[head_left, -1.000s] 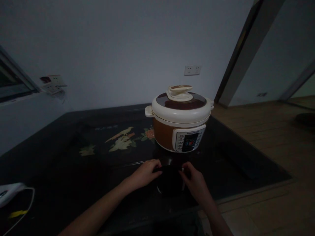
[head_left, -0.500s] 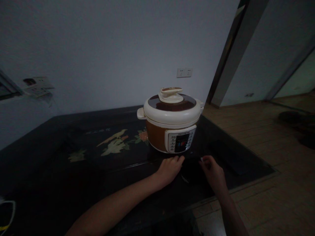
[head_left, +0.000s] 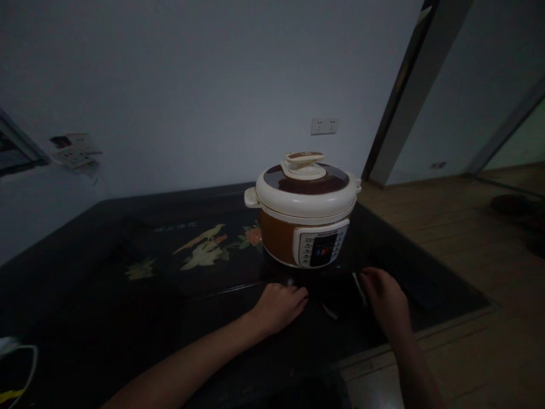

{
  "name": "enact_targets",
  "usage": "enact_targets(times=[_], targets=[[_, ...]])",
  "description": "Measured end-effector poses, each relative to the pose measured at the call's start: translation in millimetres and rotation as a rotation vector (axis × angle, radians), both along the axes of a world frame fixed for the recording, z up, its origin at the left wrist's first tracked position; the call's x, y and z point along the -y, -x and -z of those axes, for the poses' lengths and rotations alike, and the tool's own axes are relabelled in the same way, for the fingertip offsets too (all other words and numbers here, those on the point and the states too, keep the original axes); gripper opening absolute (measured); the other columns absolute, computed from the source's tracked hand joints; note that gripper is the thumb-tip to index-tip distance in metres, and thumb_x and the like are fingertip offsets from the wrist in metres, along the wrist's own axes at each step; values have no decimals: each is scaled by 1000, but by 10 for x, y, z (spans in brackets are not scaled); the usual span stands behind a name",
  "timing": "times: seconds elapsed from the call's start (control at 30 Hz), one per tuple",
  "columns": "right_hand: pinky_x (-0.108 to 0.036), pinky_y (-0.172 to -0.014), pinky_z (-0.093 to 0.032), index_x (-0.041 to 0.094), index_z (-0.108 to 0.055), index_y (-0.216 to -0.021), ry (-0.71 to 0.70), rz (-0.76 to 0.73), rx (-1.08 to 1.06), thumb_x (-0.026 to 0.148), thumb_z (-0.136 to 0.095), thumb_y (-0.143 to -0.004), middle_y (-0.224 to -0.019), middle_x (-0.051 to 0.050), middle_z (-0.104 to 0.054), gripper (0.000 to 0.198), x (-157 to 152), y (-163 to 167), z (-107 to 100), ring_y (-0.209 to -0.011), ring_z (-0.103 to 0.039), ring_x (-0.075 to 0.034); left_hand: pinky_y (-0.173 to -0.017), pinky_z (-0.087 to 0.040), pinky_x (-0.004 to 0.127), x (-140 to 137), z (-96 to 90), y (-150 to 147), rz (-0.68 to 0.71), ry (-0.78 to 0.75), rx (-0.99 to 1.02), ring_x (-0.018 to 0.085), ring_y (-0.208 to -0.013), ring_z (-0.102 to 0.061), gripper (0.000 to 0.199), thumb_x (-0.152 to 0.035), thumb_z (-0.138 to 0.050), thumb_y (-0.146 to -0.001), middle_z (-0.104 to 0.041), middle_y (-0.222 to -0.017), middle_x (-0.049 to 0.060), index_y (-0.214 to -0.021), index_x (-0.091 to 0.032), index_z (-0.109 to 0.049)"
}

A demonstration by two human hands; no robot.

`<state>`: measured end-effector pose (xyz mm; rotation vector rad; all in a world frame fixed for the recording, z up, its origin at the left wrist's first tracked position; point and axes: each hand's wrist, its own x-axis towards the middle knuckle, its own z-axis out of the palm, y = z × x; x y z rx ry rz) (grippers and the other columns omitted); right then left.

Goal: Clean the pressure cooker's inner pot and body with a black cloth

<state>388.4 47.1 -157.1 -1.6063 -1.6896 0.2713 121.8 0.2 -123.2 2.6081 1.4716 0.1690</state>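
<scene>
Between my hands on the black table [head_left: 221, 346] lies a dark, thin item [head_left: 343, 298] with pale edges; its kind is lost in the gloom. My right hand [head_left: 388, 300] pinches its right side, next to a raised white edge. To the left, my left hand [head_left: 279, 308] is closed low at the tabletop, fingers curled. Darkness hides whether anything is in those fingers. Just behind both hands stands a cream and brown electric pressure cooker [head_left: 306, 216], lid on, its control panel [head_left: 321, 249] facing me.
A long dark object [head_left: 406, 278] lies at the table's right side. Flower and bird artwork [head_left: 208, 250] decorates the tabletop. Behind is a wall with a double socket [head_left: 324, 126]. At the lower left is a white loop [head_left: 29, 363]. Tiled floor [head_left: 460, 355] lies beyond the right edge.
My left hand has moved left and slightly down, away from the dark item. My right hand has shifted right, and more of the item's white edge shows. The view has turned slightly left.
</scene>
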Motion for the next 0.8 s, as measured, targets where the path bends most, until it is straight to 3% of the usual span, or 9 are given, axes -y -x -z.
enact_targets(times=[0.07,0.13,0.3,0.37,0.47,0.57,0.67,0.8], targets=[[-39,-77,-47,22,-61,-93,-59,-45,-64,45,-47,-87,-95,-10,-66,27,83,89,-122,-89,-62,-27,-67,-45,27,98,-43,226,-48,27,135,18,-78,-66,19,-24,-42,-94,-70,-89,5,-97,-21,-61],[-37,-75,-48,23,-62,-91,-80,-190,-118,42,-49,-89,-91,-8,-67,22,191,286,-277,-84,-63,-25,-67,-43,26,191,-54,455,-101,57,288,16,-76,-62,16,-18,-43,-90,-67,-86,4,-88,-20,-59],[-29,-73,-48,22,-61,-85,-9,-826,-142,29,-47,-94,-86,-6,-64,19,464,1069,-654,-83,-60,-18,-62,-37,26,386,64,807,-169,118,555,15,-67,-51,20,-22,-40,-88,-55,-70,2,-69,-20,-47],[-27,-71,-46,20,-60,-81,41,-1053,-115,31,-46,-96,-82,-5,-63,24,528,1366,-699,-80,-58,-16,-60,-34,27,443,142,841,-187,119,633,14,-62,-46,28,-30,-38,-91,-48,-63,0,-65,-21,-40],[-26,-70,-45,19,-59,-74,100,-1271,-126,40,-41,-98,-75,-4,-62,37,560,1686,-609,-75,-56,-15,-57,-30,27,500,239,844,-199,137,740,13,-56,-39,41,-47,-32,-93,-37,-56,-3,-61,-21,-33],[-26,-70,-44,19,-56,-67,142,-1332,-203,48,-35,-98,-71,-3,-59,48,557,1845,-437,-72,-56,-14,-58,-31,29,523,275,855,-263,151,786,13,-54,-36,53,-61,-24,-92,-33,-54,-3,-58,-21,-31],[-25,-67,-43,19,-49,-58,217,-1290,-280,53,-31,-97,-61,-1,-53,55,568,1888,-287,-66,-54,-13,-61,-33,30,526,269,885,-307,144,786,13,-54,-37,57,-66,-20,-91,-34,-54,-3,-58,-21,-31],[-24,-60,-39,20,-44,-53,345,-1254,-350,60,-28,-95,-53,1,-47,61,612,1895,-128,-56,-50,-11,-55,-30,30,535,294,905,-137,163,777,12,-49,-34,55,-64,-18,-92,-30,-51,-3,-58,-22,-29]])
